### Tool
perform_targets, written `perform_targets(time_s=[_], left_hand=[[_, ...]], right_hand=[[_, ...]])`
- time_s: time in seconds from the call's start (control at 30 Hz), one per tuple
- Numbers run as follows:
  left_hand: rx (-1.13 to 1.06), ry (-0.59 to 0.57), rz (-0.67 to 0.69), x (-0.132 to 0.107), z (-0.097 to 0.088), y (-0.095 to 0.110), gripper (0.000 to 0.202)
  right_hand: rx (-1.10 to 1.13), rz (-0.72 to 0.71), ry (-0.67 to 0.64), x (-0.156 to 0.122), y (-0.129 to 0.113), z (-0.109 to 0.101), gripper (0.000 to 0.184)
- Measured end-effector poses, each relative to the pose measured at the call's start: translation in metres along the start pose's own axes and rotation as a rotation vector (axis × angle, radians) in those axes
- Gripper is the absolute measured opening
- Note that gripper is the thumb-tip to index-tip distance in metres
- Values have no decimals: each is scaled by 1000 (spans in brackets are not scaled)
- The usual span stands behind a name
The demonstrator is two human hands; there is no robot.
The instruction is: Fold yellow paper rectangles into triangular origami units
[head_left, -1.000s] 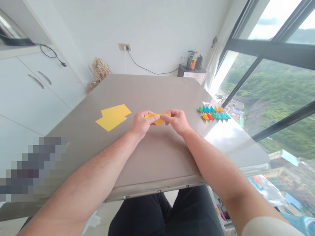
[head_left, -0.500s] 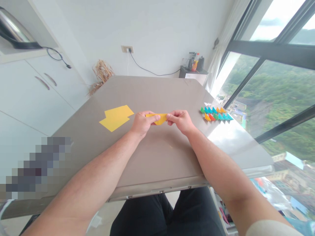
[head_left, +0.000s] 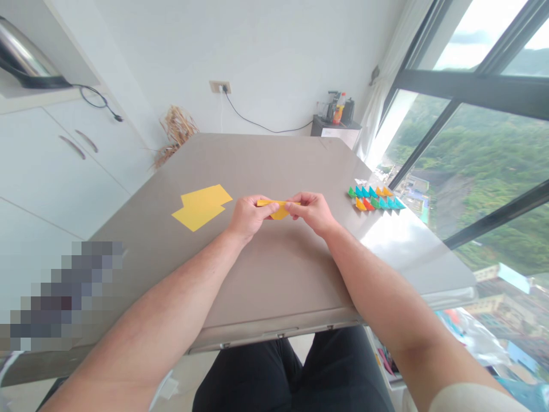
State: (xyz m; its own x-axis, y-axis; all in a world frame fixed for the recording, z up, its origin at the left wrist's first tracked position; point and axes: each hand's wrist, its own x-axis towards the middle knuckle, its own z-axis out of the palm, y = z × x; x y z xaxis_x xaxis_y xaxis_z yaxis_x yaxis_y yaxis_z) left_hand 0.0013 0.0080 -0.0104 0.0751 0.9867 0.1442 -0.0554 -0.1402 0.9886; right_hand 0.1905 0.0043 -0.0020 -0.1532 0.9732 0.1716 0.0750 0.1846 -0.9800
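Observation:
A small folded yellow paper (head_left: pixel 278 208) is held just above the grey table (head_left: pixel 266 269), pinched from both sides. My left hand (head_left: pixel 247 216) grips its left end with fingers closed. My right hand (head_left: pixel 312 213) pinches its right end, thumb and fingers pressed together. Two flat yellow paper sheets (head_left: pixel 201 206) lie overlapped on the table to the left of my left hand. A cluster of several small folded paper triangles (head_left: pixel 375 198) in green, teal, orange and red sits to the right of my right hand.
The table's near edge (head_left: pixel 274 332) runs above my dark-trousered lap. White cabinets (head_left: pixel 51 166) stand at left, a large window (head_left: pixel 480 149) at right. A wall socket with a black cable (head_left: pixel 223 88) and a small stand with bottles (head_left: pixel 337 111) are at the back.
Both hands stayed at the table's middle, working the yellow paper; the fingers shifted slightly along the fold. The camera view moved a little.

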Motion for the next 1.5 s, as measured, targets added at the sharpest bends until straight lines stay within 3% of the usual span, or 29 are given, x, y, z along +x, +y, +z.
perform_targets(time_s=[0.2, 0.5, 0.73, 1.23, 1.5], left_hand=[[28, -1, 5, -2, 4, -1, 31], [-119, 70, -21, 0, 2, 1, 27], [-175, 43, 19, 0, 2, -1, 25], [-1, -20, 42, -4, 4, 1, 31], [9, 5, 30, -2, 4, -1, 30]], right_hand=[[-142, -26, 33, -3, -1, 7, 20], [-111, -43, 95, 0, 3, 5, 20], [-76, -55, 98, 1, 6, 4, 23], [-131, -36, 90, -2, 1, 8, 17], [-183, -56, 58, -3, -2, 13, 21]])
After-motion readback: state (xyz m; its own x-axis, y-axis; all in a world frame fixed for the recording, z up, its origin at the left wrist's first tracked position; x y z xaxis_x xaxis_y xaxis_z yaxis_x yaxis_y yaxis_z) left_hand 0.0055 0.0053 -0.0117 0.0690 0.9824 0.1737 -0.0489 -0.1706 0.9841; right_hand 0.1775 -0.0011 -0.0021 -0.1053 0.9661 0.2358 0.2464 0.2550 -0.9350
